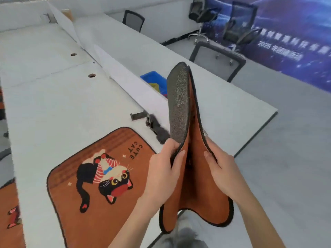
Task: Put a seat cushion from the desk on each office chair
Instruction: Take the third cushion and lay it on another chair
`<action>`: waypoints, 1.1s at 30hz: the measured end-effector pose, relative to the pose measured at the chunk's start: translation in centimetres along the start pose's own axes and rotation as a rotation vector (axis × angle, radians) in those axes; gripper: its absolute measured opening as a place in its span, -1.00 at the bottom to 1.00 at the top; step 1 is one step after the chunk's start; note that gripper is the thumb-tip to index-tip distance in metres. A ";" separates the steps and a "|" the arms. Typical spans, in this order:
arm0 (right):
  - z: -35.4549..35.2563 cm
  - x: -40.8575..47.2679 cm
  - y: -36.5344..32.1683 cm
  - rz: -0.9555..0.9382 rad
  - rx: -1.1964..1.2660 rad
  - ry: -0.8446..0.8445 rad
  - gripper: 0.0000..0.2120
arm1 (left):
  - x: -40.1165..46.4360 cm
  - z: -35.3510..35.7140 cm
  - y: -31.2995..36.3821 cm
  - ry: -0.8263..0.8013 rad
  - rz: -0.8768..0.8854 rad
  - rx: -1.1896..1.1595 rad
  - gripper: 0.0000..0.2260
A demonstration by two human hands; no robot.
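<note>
Holding a folded cushion (194, 158) upright above the desk (62, 104) edge: left hand (163, 169) and right hand (223, 169), fingers curled round opposite flaps. Lay flat alongside on the desk: second cushion (100, 178), cat-patterned. Stood beyond: chairs (217, 61).

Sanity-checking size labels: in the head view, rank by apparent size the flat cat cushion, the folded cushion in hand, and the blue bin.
1. flat cat cushion, cut off by the frame edge
2. folded cushion, close to the camera, so it is unsure against 1
3. blue bin, partly hidden
</note>
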State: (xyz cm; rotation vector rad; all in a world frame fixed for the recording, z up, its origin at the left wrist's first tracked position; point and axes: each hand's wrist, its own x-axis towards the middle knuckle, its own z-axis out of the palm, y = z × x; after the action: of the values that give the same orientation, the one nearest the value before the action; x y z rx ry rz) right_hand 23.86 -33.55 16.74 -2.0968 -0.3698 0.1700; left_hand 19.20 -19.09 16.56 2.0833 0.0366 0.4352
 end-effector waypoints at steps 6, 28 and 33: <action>-8.7 -3.3 5.1 0.197 0.040 0.349 -0.58 | 3.4 8.5 2.6 -0.208 0.070 -0.147 -0.81; -44.9 11.3 36.3 0.538 -0.185 0.405 -0.57 | 25.7 51.9 10.3 -0.416 -0.200 -0.161 -0.87; -49.8 21.5 41.5 0.454 -0.228 0.309 -0.59 | 33.2 58.0 9.3 -0.279 -0.285 -0.170 -0.91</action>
State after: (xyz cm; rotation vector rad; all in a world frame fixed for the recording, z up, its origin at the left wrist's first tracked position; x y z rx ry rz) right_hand 65.44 -87.02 8.19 -2.3613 0.2891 0.0678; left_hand 67.51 -65.25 6.96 1.9161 0.1253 -0.0267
